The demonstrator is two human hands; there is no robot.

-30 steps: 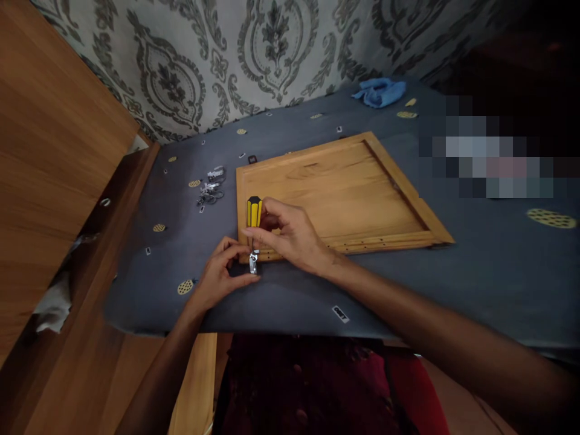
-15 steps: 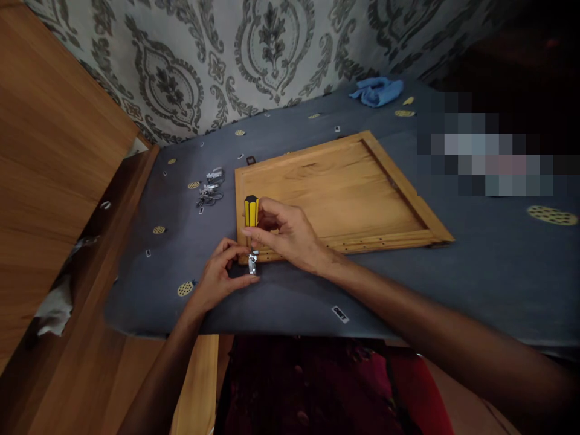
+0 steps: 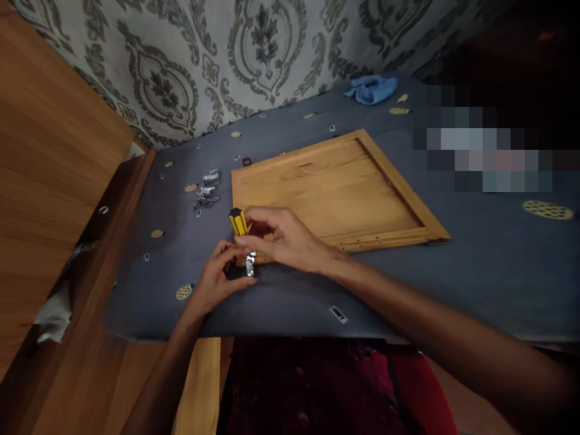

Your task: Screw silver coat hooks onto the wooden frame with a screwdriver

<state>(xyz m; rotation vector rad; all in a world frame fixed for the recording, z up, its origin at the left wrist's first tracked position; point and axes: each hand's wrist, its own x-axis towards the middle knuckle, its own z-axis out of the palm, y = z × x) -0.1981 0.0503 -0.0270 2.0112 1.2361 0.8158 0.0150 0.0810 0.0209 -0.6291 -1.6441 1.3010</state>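
Observation:
A screwdriver (image 3: pixel 238 222) with a yellow and black handle is pinched in my right hand (image 3: pixel 287 238), its handle leaning to the left. Its tip is hidden behind my fingers. Below it a shiny metal hinge (image 3: pixel 250 266) sits at the near left corner of the wooden cabinet door (image 3: pixel 403 237). My left hand (image 3: pixel 222 270) grips the hinge from the left, fingers at its upper end and thumb by its lower end. The door lies flat, its recessed panel facing up, with small dark holes along the near edge.
Several loose metal hinges (image 3: pixel 207 196) lie left of the door on the dark patterned cloth (image 3: pixel 281 308). A blue cloth (image 3: pixel 371 89) is bunched at the back. Wooden furniture (image 3: pixel 58 103) stands close on the left, and a patterned curtain (image 3: pixel 263 48) hangs behind.
The screwdriver's handle has tipped to the left and slightly down, along with my right hand. My left hand stays at the hinge. The whole view has shifted slightly.

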